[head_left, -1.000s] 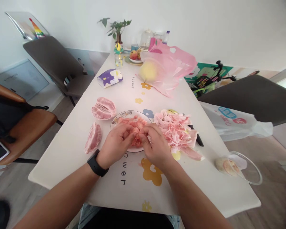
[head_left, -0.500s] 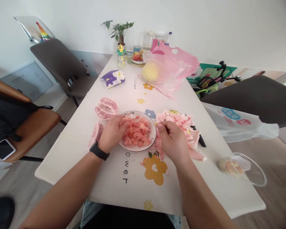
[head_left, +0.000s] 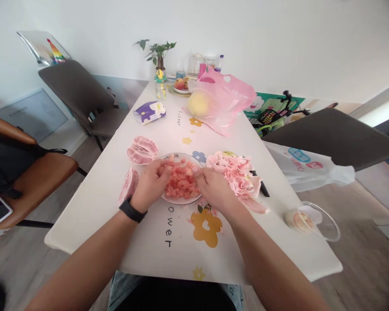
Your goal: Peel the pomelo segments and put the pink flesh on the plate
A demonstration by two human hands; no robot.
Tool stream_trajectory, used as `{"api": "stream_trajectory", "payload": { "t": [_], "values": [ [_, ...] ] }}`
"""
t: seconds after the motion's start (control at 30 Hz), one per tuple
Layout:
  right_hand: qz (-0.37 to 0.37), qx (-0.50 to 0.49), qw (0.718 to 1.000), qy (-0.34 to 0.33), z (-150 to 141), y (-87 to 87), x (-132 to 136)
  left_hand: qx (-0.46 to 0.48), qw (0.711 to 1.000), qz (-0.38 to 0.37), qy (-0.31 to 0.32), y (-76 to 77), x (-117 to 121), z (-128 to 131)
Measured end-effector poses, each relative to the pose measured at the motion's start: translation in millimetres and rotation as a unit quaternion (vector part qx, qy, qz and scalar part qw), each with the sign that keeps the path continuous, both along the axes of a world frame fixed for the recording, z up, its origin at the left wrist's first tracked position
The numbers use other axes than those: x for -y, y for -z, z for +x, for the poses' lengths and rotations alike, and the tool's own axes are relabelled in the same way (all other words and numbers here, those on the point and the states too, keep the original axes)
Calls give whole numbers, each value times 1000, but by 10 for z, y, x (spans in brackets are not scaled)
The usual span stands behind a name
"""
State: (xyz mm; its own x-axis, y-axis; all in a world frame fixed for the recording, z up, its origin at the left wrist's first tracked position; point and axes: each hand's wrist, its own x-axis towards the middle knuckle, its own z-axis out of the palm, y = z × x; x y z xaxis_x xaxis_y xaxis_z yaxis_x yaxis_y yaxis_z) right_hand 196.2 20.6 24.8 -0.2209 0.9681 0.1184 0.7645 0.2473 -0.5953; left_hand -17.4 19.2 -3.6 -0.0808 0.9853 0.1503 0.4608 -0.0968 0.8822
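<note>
A white plate [head_left: 181,201] heaped with pink pomelo flesh [head_left: 181,181] sits on the flower-print table [head_left: 97,198] in front of me. My left hand [head_left: 149,185], with a black watch on the wrist, curls around the plate's left rim, fingertips against the flesh. My right hand [head_left: 214,188] curls around the plate's right rim. Two peeled pomelo sections [head_left: 141,150] [head_left: 129,185] lie left of the plate. A pile of pink peel and membrane [head_left: 238,175] lies to its right.
A black knife handle [head_left: 262,186] pokes out behind the peel pile. A glass bowl [head_left: 320,220] stands near the right edge, beside a white plastic bag [head_left: 304,166]. Farther back are a pink bag [head_left: 225,97] with a whole pomelo [head_left: 197,103], a tissue pack [head_left: 149,112] and chairs on both sides.
My right hand left the peel pile and came back to the plate's right rim. My left hand stayed at the left rim. One second ago both hands were working a piece over the plate.
</note>
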Motion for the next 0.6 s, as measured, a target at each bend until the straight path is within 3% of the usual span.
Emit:
{"api": "stream_trajectory", "payload": {
  "t": [0.17,0.3,0.37,0.5,0.6],
  "values": [
    [2,1,999,48,164,-175,-71,105,993,-45,-1,-23,5,-7],
    [81,45,991,101,541,-275,-132,329,938,-81,76,-5,-5,-29],
    [114,86,983,114,774,-276,-145,380,914,-89,108,-4,-5,-27],
    [122,174,974,72,1120,-208,-110,353,922,-77,138,-40,34,21],
    [156,198,960,120,1158,-149,-52,296,943,-43,145,-35,84,74]
  ]
}}
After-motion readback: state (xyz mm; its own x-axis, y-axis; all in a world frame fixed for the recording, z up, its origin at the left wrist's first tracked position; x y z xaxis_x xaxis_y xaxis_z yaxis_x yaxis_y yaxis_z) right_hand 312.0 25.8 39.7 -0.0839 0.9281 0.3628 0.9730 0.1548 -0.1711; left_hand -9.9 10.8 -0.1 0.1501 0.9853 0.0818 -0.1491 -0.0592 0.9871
